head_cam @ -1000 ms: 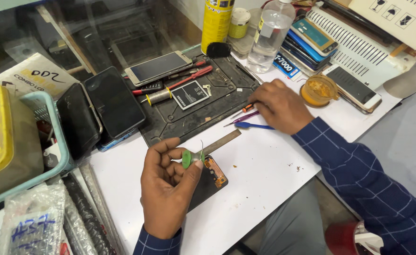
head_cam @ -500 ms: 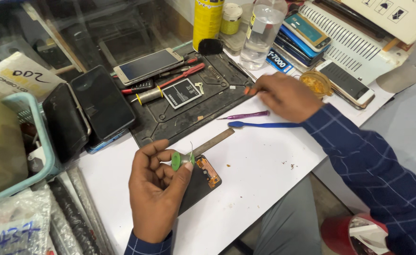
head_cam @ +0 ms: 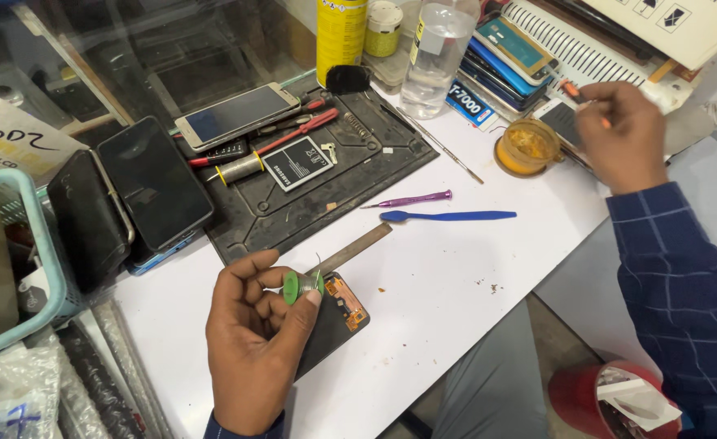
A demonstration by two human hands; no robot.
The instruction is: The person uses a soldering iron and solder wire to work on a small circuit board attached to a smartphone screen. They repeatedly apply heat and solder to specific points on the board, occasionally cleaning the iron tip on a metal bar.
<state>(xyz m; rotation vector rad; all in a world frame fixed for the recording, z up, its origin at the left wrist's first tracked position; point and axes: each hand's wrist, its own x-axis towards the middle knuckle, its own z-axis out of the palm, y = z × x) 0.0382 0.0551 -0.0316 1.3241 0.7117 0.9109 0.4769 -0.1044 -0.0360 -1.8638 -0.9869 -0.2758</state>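
My left hand point(head_cam: 252, 341) pinches a small green spool of solder wire point(head_cam: 300, 285) just above an opened phone point(head_cam: 335, 315) that lies on the white table point(head_cam: 448, 293). A flat metal strip point(head_cam: 350, 248) leans out from under the spool. My right hand point(head_cam: 623, 134) is far off at the right, closed on a thin orange-tipped tool point(head_cam: 568, 88) over a phone beside a round tin of amber paste point(head_cam: 525, 148). A purple screwdriver point(head_cam: 411, 198) and a blue plastic pry tool point(head_cam: 448, 215) lie loose between the hands.
A black work mat point(head_cam: 334, 191) holds a battery point(head_cam: 297, 162), a red screwdriver point(head_cam: 297, 132) and a phone point(head_cam: 236, 114). Dark phones point(head_cam: 151, 183) lie at the left by a teal basket point(head_cam: 37, 244). A clear bottle point(head_cam: 435, 49), yellow can point(head_cam: 340, 32) and stacked phones point(head_cam: 509, 53) stand behind.
My right hand left the purple and blue tools on the table and moved up to the far right, now closed on the orange-tipped tool. My left hand kept the green spool.
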